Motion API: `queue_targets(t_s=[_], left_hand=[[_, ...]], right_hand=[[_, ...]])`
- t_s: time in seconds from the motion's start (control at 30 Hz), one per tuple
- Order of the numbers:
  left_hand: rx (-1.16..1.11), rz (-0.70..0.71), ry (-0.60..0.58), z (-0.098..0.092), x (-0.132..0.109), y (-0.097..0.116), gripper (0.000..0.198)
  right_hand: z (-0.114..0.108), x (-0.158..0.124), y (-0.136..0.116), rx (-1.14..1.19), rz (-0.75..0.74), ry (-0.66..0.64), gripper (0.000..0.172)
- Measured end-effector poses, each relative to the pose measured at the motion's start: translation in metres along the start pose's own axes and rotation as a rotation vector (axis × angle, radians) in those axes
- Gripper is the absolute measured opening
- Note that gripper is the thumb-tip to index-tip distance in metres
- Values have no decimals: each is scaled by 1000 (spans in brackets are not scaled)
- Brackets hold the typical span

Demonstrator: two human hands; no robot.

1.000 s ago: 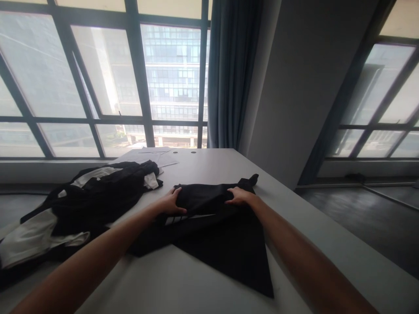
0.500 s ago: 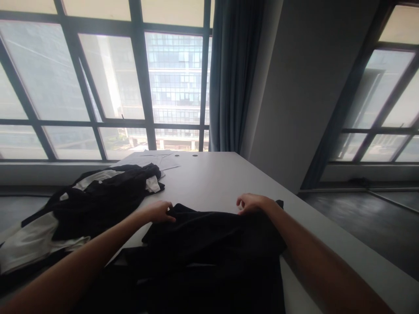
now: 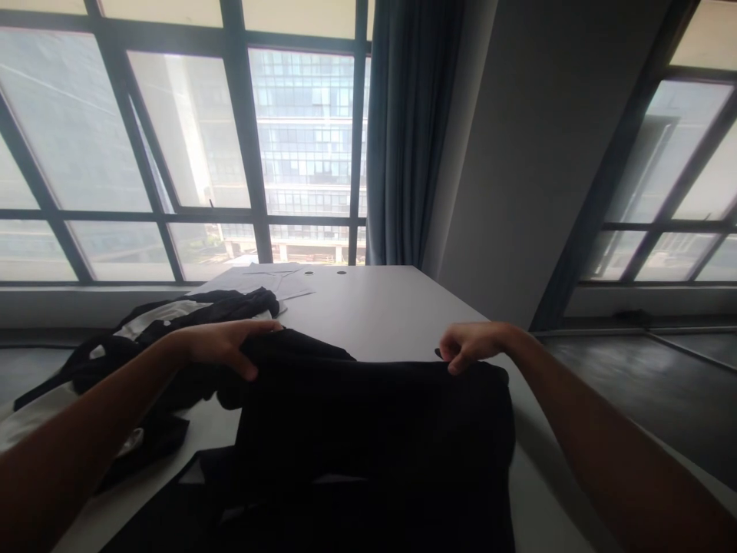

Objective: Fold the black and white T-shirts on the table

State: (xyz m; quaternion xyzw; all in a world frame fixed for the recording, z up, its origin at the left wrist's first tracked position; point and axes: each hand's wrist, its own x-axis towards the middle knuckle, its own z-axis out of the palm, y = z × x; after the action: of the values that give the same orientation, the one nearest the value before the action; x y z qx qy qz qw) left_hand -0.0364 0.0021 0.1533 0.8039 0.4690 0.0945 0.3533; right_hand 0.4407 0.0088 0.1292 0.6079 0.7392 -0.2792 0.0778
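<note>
A black garment (image 3: 374, 422) spreads in front of me, its upper part lifted off the white table (image 3: 374, 315). Its exact kind I cannot make out. At its upper left corner my left hand (image 3: 230, 347) is closed on the cloth, thumb on the near side. My right hand (image 3: 469, 346) pinches the top edge near the right corner. Between the hands the edge runs nearly straight. The lower part of the garment lies on the table toward me, dark and hard to make out.
Left of the garment lies a heap of black and white clothes (image 3: 201, 311), partly behind my left arm. White paper-like sheets (image 3: 276, 284) lie at the table's far end. Beyond stand windows (image 3: 311, 138), a blue-grey curtain (image 3: 406, 153) and a grey pillar (image 3: 518, 169).
Both hands have risen, spreading apart: left hand leftward, right hand slightly rightward. The garment's top edge has been lifted and pulled straighter. My left hand now covers part of the clothes heap.
</note>
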Motion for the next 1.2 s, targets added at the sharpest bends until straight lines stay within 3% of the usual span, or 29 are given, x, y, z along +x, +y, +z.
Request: queue_targets(t_s=[0.07, 0.13, 0.2, 0.27, 0.33, 0.37, 0.47, 0.53, 0.6, 0.7, 0.87, 0.93, 1.1, 1.2], left_hand=[[43, 13, 101, -20, 7, 2, 76], [110, 54, 268, -33, 28, -2, 69], [246, 23, 459, -36, 54, -10, 66], [438, -102, 613, -26, 78, -19, 67], [612, -215, 676, -6, 95, -26, 65], [673, -236, 653, 6, 101, -28, 62], [709, -190, 423, 44, 112, -32, 57], [653, -168, 255, 66, 118, -36, 64], [604, -185, 153, 83, 124, -45, 76], [582, -200, 129, 98, 131, -63, 82], [560, 0, 248, 103, 130, -87, 72], [587, 4, 301, 105, 125, -87, 68], [602, -89, 316, 118, 115, -81, 71], [591, -68, 264, 117, 111, -87, 72]], right_hand=[[-23, 3, -2, 7, -51, 210, 22], [-36, 16, -8, -17, -78, 563, 20], [-36, 38, -16, -56, -68, 908, 26], [-22, 63, -21, -100, -28, 1055, 39], [-2, 85, -23, -164, 33, 994, 60], [8, 95, -23, -190, 55, 916, 64], [36, 111, -17, -182, 42, 570, 63], [48, 114, -11, -149, 5, 349, 71], [57, 115, -2, -132, 5, 245, 86], [65, 117, 19, -125, 56, 265, 92], [71, 119, 56, -190, 168, 484, 78], [75, 116, 63, -203, 183, 544, 79], [87, 104, 68, -157, 159, 420, 92], [91, 95, 74, -199, 151, 419, 87]])
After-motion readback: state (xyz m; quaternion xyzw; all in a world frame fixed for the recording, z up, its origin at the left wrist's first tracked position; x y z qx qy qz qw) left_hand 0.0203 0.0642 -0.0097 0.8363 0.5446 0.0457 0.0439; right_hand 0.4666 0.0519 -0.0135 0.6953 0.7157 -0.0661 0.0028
